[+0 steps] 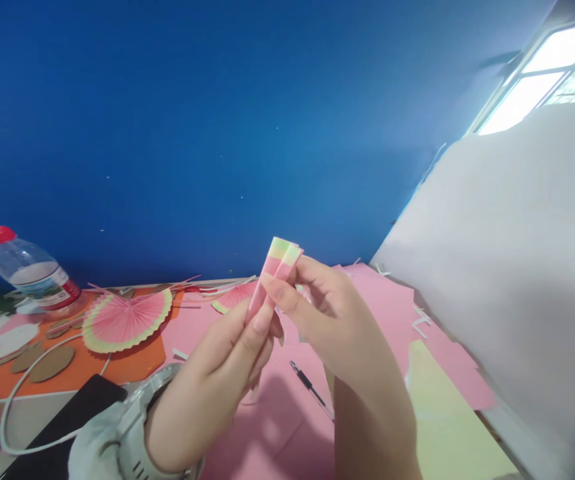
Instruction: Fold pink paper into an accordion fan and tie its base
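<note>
A pleated strip of pink paper (281,257) with a yellow-green end is raised above the table, its folds pressed into a narrow stack. My left hand (240,350) pinches it from below, thumb along the front. Higher up, my right hand (325,310) grips its right edge between thumb and fingers. Below both hands lies a pink paper sheet (287,440), and a black pen (311,389) rests on it. Left of my hands sits an opened pink paper fan (127,320) with a yellow-green rim. Another, smaller pink fan (235,297) is partly covered by my left hand.
A plastic bottle (37,273) with a red cap stands at the left. Near it are cardboard discs (52,364), orange paper (142,363), a white cable (5,420) and a black flat device (67,427). Yellow paper (447,413) lies right. A blue wall (217,133) rises behind.
</note>
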The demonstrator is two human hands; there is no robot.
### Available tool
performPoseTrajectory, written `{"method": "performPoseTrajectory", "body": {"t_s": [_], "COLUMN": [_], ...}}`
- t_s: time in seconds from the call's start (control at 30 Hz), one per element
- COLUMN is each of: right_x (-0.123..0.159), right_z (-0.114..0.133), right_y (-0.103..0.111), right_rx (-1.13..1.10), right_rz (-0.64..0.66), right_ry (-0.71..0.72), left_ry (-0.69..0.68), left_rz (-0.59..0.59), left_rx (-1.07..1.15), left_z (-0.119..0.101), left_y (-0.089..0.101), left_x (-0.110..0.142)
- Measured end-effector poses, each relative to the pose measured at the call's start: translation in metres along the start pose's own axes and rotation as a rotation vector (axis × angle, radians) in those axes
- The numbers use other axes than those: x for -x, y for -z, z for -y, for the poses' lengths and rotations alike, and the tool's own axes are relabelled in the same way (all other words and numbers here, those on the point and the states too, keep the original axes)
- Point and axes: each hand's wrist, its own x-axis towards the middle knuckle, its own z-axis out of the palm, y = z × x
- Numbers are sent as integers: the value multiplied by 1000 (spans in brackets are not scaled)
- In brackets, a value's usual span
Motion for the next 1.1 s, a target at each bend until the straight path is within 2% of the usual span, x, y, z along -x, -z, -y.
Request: {"method": "performPoseTrajectory", "body": {"t_s": [0.23,0.43,0.53,0.7,0.87,0.97,1.1], "right_x": [-5,-6,-5,-5,-8,-8,-6], "right_z": [-3,-3,-4,-5,-7,-8,-10], "right_y": [-1,-5,-7,-3,4,3,2], "right_rx": [-47,92,107,42,-56,-94,-75], "right_rz": [-12,-67,-81,-98,-183,-146,-55], "right_ry": [17,27,30,-2,-20,4,-10], "left_ry": [-3,39,3,-80,-23,49,7], "left_rz": [-18,-18,-24,19,75,93,79], "left_rx": [-60,30,-9,-193,-177,-93,-3], "left_z": [13,9,9,10,8,7,8], "left_y": [5,4,5,10,11,9,8], "left_x": [-5,-9,-11,-11,-8,-7,-7]}}
